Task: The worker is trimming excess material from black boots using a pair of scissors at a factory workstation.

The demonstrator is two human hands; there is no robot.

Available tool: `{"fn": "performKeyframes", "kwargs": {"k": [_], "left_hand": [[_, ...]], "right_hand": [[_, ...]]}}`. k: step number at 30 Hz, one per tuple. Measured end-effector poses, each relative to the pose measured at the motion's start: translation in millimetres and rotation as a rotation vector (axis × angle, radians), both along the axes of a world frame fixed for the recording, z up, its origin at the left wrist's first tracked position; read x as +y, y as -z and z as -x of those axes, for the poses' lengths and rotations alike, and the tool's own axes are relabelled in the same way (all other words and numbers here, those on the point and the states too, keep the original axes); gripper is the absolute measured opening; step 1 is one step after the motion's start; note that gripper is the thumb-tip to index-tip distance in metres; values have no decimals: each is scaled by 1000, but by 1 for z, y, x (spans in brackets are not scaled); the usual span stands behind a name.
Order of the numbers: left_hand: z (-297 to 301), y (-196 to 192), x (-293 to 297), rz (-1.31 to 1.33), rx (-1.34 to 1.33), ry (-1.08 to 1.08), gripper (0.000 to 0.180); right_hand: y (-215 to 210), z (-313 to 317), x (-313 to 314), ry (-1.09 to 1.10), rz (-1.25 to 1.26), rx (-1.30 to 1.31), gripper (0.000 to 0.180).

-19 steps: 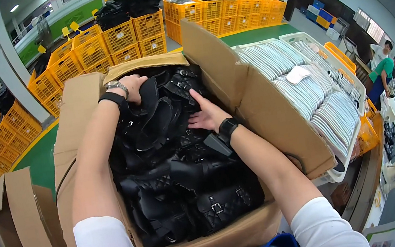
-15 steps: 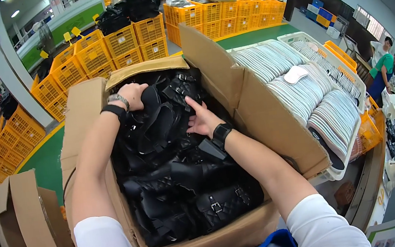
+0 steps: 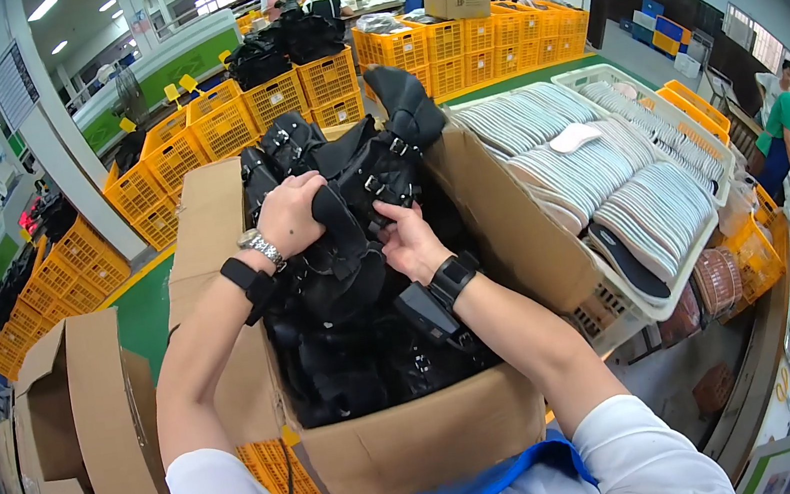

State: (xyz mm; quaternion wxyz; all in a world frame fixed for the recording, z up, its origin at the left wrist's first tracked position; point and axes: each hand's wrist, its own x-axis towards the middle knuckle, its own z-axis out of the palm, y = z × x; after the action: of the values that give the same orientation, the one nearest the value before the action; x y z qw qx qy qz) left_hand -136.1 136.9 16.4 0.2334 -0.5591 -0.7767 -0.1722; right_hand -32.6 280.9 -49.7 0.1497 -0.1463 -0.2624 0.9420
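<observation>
A bundle of black leather boot uppers (image 3: 344, 173) with buckled straps is lifted up between my hands, above the far part of an open cardboard box (image 3: 431, 434). My left hand (image 3: 295, 219) is closed over the bundle's left side. Around the lower right side of the bundle, next to a buckle, my right hand (image 3: 412, 243) has its fingers curled, thumb on top. More black uppers (image 3: 351, 364) lie packed in the box below; part of them is hidden by my hands and the bundle.
Right of the box, a white crate (image 3: 671, 304) holds stacked pale insoles (image 3: 576, 171). An opened cardboard carton (image 3: 103, 430) stands at the left. Yellow crates (image 3: 274, 102) line the far side, some heaped with black pieces. A person in green (image 3: 782, 127) stands at the far right.
Both hands have closed on the uppers and raised them out of the box's far end. The view has tilted up slightly, and the box's far flap is now behind the bundle.
</observation>
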Motion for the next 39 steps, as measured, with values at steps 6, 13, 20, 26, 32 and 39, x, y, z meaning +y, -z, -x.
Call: {"fn": "performKeyframes", "kwargs": {"k": [6, 13, 20, 26, 32, 39], "left_hand": [[-62, -27, -33, -240, 24, -52, 48], [-132, -119, -63, -404, 271, -207, 50], [-220, -200, -35, -473, 538, -244, 52], [-348, -232, 83, -675, 652, 27, 33], [-454, -245, 243, -823, 559, 325, 25], [-581, -232, 441, -988, 313, 754, 25]], "right_hand": [[-54, -55, -24, -1, -185, 67, 65], [-144, -86, -46, -58, -333, 319, 60], [-225, -155, -6, -121, -367, 605, 56], [-269, -298, 88, 40, -528, 636, 19], [-286, -456, 232, 380, -744, 597, 13], [-280, -629, 358, 774, -871, 347, 13]]}}
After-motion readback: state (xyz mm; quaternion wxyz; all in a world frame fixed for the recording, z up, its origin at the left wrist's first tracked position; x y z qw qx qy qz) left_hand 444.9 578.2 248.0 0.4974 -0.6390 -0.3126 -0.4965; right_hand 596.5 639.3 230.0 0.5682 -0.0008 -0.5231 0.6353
